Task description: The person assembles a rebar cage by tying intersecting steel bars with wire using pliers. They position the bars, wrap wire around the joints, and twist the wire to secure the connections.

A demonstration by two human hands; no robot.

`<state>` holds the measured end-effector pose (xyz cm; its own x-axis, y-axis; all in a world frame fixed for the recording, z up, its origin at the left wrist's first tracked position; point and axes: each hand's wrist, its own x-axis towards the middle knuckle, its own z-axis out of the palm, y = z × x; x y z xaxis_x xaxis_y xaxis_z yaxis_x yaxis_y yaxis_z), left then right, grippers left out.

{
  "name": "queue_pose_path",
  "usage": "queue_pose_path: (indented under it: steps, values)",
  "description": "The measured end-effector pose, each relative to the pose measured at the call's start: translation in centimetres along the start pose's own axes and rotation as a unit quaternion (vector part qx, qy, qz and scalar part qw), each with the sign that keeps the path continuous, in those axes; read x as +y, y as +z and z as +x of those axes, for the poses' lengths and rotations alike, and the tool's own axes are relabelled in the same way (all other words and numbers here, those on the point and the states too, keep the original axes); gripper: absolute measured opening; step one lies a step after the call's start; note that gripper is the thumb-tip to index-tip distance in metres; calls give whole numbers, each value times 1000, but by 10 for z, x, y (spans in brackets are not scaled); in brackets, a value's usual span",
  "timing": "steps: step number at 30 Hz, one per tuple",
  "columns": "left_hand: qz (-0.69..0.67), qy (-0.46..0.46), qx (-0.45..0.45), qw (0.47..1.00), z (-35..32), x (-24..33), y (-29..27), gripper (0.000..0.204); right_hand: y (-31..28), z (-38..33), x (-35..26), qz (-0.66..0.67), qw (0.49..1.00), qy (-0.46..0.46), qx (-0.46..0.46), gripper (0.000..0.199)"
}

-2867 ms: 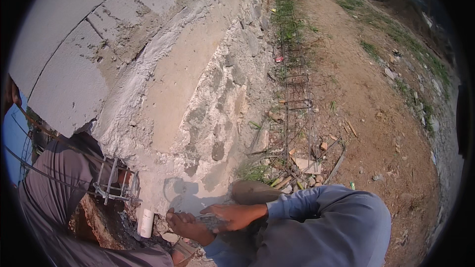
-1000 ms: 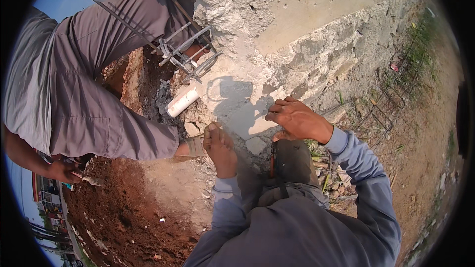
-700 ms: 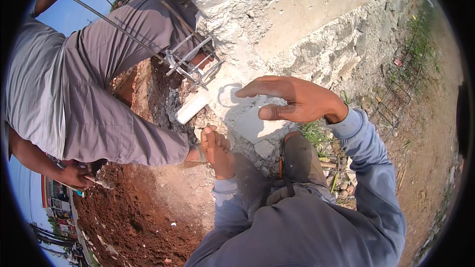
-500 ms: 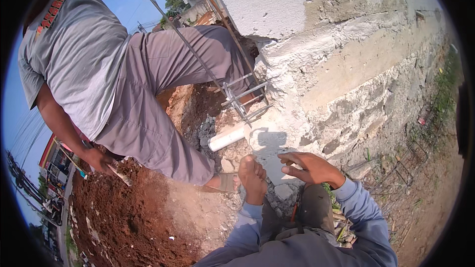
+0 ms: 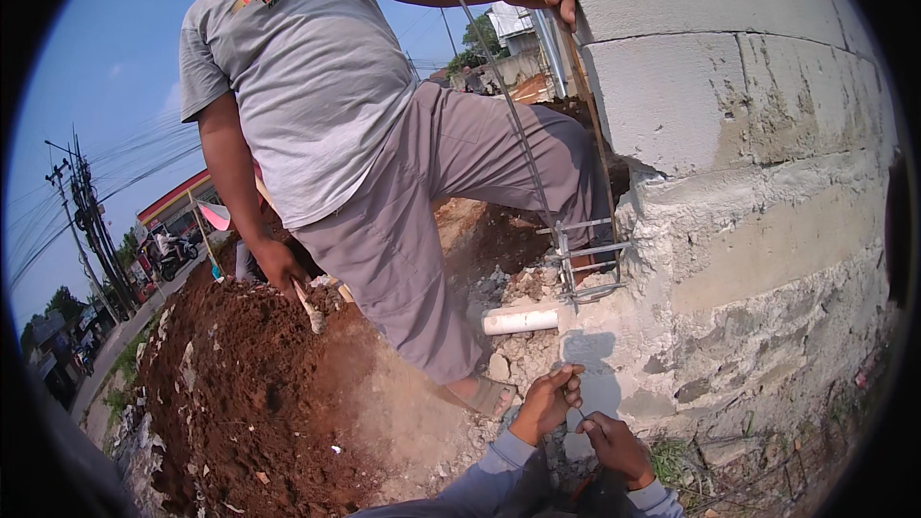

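Low in front of the wall, my left hand (image 5: 549,404) is closed, its fingers curled and pressed together; whatever lies inside them is hidden. Close by on its right, my right hand (image 5: 617,447) pinches a short, thin dark wire (image 5: 581,414) that points toward the left hand. Beyond both hands, a steel rebar cage (image 5: 574,264) with tied stirrups rises at the wall's broken end. A white plastic pipe (image 5: 521,320) sticks out sideways from the concrete at its foot, just above my left hand.
A co-worker in a grey shirt (image 5: 307,86) straddles the trench, one hand on an upright rod, the other gripping a tool handle (image 5: 309,309). Pale block wall (image 5: 767,259) rises at right. Reddish dug soil (image 5: 259,403) is heaped at left, with rubble near the pipe.
My view has swung up and left, so the scene sits lower and further right. My right hand has gone from loosely spread fingers to a pinch.
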<state>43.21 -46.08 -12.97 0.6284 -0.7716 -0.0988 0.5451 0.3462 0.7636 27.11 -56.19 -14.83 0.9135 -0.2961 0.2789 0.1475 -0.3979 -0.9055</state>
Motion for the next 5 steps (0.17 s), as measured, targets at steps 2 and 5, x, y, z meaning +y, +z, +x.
queue_pose_path:
  steps: [2,5]
  values:
    - [-8,-55,-25,998,-1,0,-4,36,-8,-2,3,7,1000,12,-5,21]
    - [19,-11,18,1000,0,-15,-3,42,-6,-7,13,4,999,20,35,23]
